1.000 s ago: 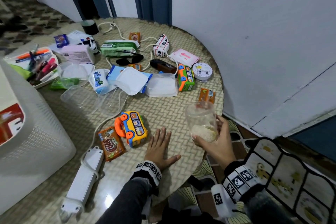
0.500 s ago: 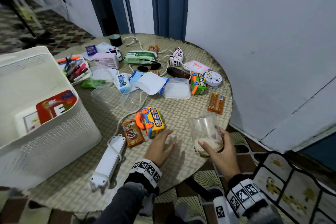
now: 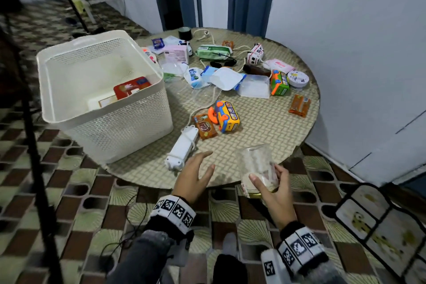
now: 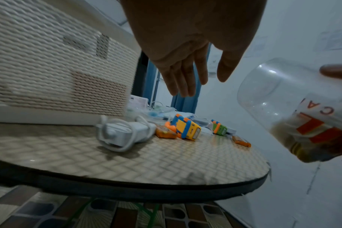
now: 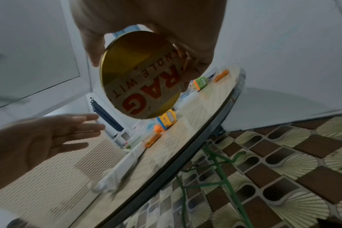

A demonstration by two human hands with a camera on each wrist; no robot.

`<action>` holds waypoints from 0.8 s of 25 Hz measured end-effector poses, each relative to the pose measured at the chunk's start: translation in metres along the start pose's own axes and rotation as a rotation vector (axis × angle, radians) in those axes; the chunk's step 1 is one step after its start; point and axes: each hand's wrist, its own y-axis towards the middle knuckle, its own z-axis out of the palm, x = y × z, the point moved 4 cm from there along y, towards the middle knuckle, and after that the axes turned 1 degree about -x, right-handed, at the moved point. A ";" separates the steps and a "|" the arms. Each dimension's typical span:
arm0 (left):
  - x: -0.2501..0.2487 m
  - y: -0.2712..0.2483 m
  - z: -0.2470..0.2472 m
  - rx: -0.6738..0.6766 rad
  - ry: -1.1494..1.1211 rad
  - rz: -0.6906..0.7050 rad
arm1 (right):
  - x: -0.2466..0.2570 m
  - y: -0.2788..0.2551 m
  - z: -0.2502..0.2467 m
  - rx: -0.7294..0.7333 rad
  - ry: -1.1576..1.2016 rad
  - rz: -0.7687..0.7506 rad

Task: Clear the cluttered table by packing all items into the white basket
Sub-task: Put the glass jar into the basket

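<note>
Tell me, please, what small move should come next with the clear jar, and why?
Probably carry the clear jar leftward over the white basket and lower it in. The right hand already holds it clear of the table, the left hand is open and empty, and the basket has room.

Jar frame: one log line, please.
right hand grips clear jar, off table | left hand open, empty | white basket holds boxes | clutter remains
</note>
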 end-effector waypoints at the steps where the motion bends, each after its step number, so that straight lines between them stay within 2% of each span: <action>1: 0.000 -0.011 -0.015 -0.043 -0.006 -0.002 | 0.004 -0.009 0.012 0.040 0.005 -0.001; 5: 0.005 -0.041 -0.084 -0.236 -0.024 0.012 | 0.027 -0.028 0.064 0.165 -0.013 -0.041; 13: 0.033 -0.067 -0.236 -0.527 -0.017 -0.021 | 0.107 -0.034 0.205 0.284 0.039 -0.189; 16: 0.056 -0.064 -0.288 -0.593 -0.001 -0.024 | 0.145 -0.032 0.262 0.331 0.083 -0.233; 20: 0.086 -0.053 -0.343 -0.621 0.011 -0.028 | 0.195 -0.022 0.316 0.275 0.108 -0.316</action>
